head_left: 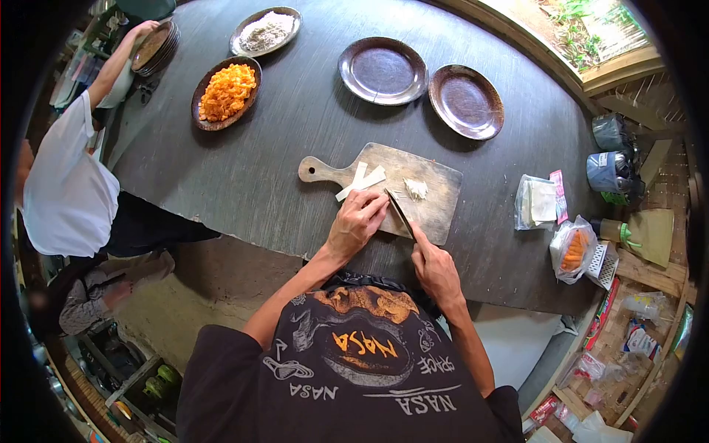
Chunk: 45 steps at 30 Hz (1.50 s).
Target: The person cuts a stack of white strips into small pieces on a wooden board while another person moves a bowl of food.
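Note:
A wooden cutting board [439, 210] with a holed handle lies on the dark table in front of me. My left hand [358, 220] is closed, its fingers pressing down flat white strips [362, 181] that stick out past the fingertips. In my right hand [437, 272] is a knife [401, 213], its dark blade tilted against the board just right of my left fingertips. A small heap of thin white shreds [416, 189] sits to the right of the blade. The strips' near ends are hidden under my left hand.
Two brown plates [383, 71] [466, 102] stand beyond the board. Orange pieces fill a dish [199, 111] at left, near a plate of pale powdery food [266, 32]. Packets [541, 201] and bagged carrots [574, 249] lie at right. At left, another person [70, 184] touches stacked plates [156, 48].

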Tool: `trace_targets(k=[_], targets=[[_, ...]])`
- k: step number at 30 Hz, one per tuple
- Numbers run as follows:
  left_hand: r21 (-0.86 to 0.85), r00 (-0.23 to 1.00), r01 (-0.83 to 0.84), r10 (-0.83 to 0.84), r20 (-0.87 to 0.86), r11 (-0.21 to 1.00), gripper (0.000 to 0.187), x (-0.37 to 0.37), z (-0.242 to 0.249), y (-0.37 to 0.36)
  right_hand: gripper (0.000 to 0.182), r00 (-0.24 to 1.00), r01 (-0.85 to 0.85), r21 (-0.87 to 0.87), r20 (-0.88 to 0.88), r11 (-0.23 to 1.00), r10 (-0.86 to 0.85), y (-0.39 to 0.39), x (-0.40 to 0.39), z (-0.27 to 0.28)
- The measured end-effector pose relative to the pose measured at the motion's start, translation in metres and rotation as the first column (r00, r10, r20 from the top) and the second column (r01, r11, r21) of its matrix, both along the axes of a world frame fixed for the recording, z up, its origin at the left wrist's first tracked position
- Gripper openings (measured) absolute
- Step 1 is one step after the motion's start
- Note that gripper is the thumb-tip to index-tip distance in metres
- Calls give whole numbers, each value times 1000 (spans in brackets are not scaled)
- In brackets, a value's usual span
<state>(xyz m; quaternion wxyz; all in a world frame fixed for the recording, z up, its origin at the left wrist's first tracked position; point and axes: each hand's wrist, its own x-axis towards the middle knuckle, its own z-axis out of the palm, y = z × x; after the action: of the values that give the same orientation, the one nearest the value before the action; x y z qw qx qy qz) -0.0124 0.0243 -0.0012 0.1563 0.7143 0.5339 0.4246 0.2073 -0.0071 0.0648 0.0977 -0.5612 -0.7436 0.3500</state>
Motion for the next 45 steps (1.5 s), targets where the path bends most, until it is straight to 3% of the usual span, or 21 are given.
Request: trace_targets(k=[22,27,45], targets=[[-17,999,-6,5,-36,1000,21,1,4,-1,63,996,11,-17,88,1000,-9,-13,16,7],[-20,1000,2,-3,-23,1000,22,0,5,-3,62,1000,15,20,10,1000,-16,-9,10,-6],[-22,1000,-5,5,4,1000,22,0,0,-2,60,1000,11,-17,13,1000,-11,-13,15,-2]])
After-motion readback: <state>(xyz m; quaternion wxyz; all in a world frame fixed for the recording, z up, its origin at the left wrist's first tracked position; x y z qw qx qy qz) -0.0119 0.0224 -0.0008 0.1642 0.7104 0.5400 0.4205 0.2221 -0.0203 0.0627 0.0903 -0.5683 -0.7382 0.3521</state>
